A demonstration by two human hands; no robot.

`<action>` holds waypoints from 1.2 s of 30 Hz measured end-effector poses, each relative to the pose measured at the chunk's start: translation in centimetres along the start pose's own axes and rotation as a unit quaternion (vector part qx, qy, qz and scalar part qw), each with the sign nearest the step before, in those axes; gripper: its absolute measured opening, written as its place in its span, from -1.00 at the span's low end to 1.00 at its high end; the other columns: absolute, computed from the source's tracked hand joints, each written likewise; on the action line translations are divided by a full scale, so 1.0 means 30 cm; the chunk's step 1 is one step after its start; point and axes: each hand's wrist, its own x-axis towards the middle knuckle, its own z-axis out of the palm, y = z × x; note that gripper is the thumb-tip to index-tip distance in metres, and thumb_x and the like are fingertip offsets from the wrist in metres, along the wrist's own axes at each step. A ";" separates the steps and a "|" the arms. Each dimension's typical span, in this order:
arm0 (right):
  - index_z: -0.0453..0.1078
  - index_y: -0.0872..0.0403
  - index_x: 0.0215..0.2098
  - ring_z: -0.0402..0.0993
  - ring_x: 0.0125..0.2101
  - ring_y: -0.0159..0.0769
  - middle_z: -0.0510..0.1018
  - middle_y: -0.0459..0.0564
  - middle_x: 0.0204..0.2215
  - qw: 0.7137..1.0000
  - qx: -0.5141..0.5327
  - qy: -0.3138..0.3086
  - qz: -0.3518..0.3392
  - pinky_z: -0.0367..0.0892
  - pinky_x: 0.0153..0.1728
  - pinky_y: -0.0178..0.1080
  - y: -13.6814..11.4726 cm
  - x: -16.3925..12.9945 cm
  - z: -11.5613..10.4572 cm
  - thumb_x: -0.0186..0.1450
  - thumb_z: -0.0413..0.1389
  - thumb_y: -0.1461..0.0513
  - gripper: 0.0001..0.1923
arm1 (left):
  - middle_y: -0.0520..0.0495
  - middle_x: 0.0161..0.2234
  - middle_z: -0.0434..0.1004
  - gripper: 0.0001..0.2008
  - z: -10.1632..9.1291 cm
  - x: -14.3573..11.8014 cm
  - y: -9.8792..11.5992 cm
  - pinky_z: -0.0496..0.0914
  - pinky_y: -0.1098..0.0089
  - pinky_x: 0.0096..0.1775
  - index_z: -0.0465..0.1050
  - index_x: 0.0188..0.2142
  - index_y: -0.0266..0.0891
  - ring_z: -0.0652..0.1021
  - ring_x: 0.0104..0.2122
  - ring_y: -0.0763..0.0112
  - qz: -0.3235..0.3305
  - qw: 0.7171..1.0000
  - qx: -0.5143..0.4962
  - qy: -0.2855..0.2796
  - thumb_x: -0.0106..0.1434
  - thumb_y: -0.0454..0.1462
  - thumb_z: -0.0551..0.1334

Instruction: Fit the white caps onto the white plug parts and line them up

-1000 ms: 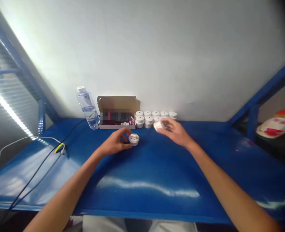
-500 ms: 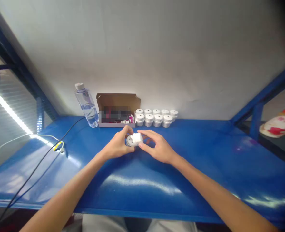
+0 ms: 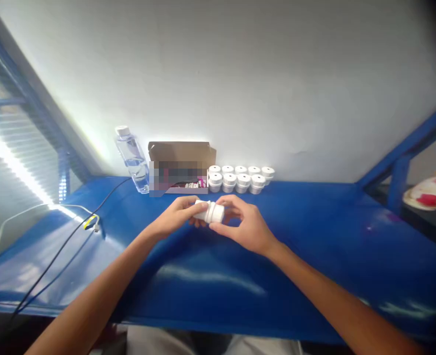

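A white round plastic piece with a raised ring around its middle [image 3: 215, 213] is held lying sideways above the table. Its left end sits between the thumb and fingers of my left hand [image 3: 180, 215], which cover part of it. At the other end my right hand [image 3: 246, 223] closes on it, with the thumb below and the fingers on the far side. Beyond my hands stand two rows of similar white round pieces [image 3: 243, 182], upright and close together, each with a small dark mark on top.
Left of the rows an open cardboard box [image 3: 183, 151] holds small items, partly blurred out. Beside it a clear water bottle [image 3: 136, 167] leans. A black cable [image 3: 73, 233] and a white cable [image 3: 29, 207] cross the left of the blue table [image 3: 314, 236]. A wall rises behind.
The white piece has turned from showing its grey end face and a white block to lying sideways with its ring visible. My left thumb now lies over its left end.
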 end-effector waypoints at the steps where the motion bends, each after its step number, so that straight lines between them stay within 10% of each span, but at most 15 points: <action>1: 0.41 -0.01 -0.02 0.61 -0.32 -0.21 0.64 -0.04 -0.24 1.000 0.016 0.000 0.022 0.55 -0.27 -0.17 -0.003 -0.002 0.003 0.24 0.24 0.18 -0.67 | -0.03 -0.41 0.51 -0.65 0.001 -0.002 0.004 0.31 0.42 -0.34 0.44 -0.28 -0.29 0.48 -0.41 0.41 0.007 1.000 0.007 0.003 0.26 -0.01 0.27; 14: 0.48 -0.03 -0.07 0.56 -0.02 -0.08 0.60 0.03 0.00 0.997 -0.019 0.054 -0.045 0.47 0.05 -0.06 -0.015 -0.014 0.024 0.21 0.29 0.15 -0.69 | 0.01 -0.43 0.44 -0.59 0.030 -0.007 -0.007 0.30 0.45 -0.41 0.41 -0.22 -0.27 0.44 -0.46 0.48 -0.016 0.998 -0.064 0.008 0.29 0.06 0.22; 19: 0.45 0.06 -0.13 0.61 -0.47 -0.16 0.64 0.00 -0.42 0.990 0.081 0.035 0.107 0.57 -0.42 -0.14 -0.003 -0.010 0.019 0.29 0.20 -0.03 -0.64 | -0.05 -0.29 0.52 -0.58 0.050 -0.016 0.010 0.38 0.41 -0.25 0.37 -0.10 -0.23 0.52 -0.30 0.39 0.032 0.997 -0.074 -0.002 0.19 -0.03 0.37; 24: 0.45 0.00 -0.05 0.61 -0.09 -0.08 0.63 0.04 -0.07 0.995 0.080 0.035 0.047 0.52 -0.03 -0.08 -0.012 -0.003 0.017 0.17 0.34 0.06 -0.58 | -0.01 -0.42 0.49 -0.61 0.046 -0.014 0.012 0.36 0.40 -0.35 0.37 -0.18 -0.24 0.50 -0.43 0.42 0.013 0.999 -0.051 0.006 0.26 0.03 0.28; 30: 0.38 0.06 0.06 0.63 -0.39 -0.14 0.66 0.06 -0.24 0.973 0.174 0.003 0.154 0.58 -0.36 -0.12 -0.012 0.000 0.008 0.18 0.33 0.01 -0.44 | -0.08 -0.25 0.57 -0.58 0.059 -0.017 0.016 0.42 0.34 -0.16 0.36 -0.14 -0.22 0.56 -0.22 0.31 0.078 0.994 -0.071 0.028 0.14 -0.07 0.42; 36: 0.50 -0.05 -0.06 0.56 0.00 -0.06 0.58 0.01 0.04 0.998 0.028 0.025 -0.043 0.46 0.08 -0.02 -0.014 -0.016 0.006 0.26 0.27 0.16 -0.73 | 0.00 -0.47 0.50 -0.58 0.058 -0.019 0.014 0.35 0.44 -0.48 0.34 -0.21 -0.24 0.52 -0.54 0.43 0.006 0.997 -0.072 0.032 0.27 0.07 0.25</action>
